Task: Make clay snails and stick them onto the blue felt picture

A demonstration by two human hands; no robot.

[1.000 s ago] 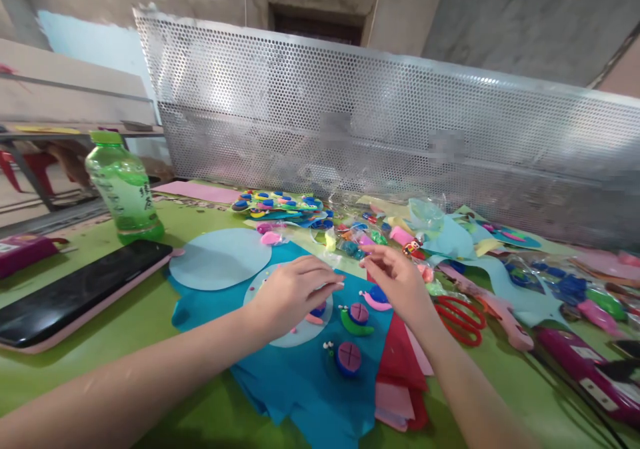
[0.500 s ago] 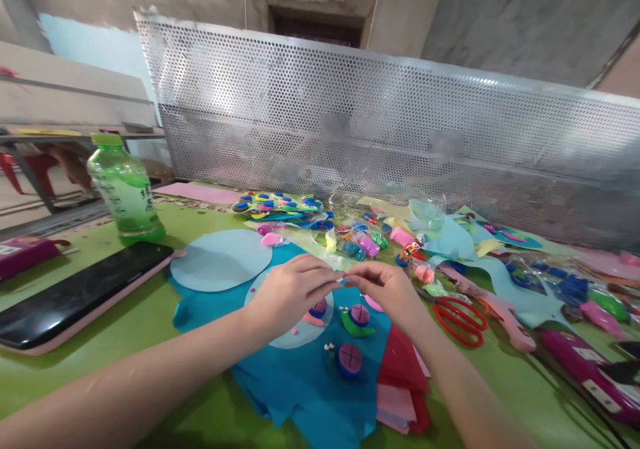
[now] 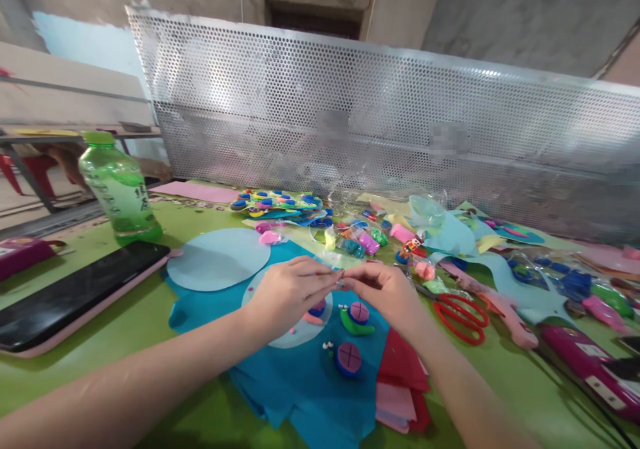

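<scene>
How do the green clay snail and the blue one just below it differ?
The green snail has a bright green body; the blue snail's body barely shows against the blue sheet. The green snail lies farther from the camera, the blue snail closer. Both have purple-topped shells and white eyes.

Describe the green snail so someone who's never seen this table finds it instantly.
On the green table, find the blue sheet. On it, just below the right hand in the picture, sits a small snail with a purple-topped shell. Unlike the purple-and-blue snail nearer the camera, it has a long bright green body beneath the shell.
</scene>
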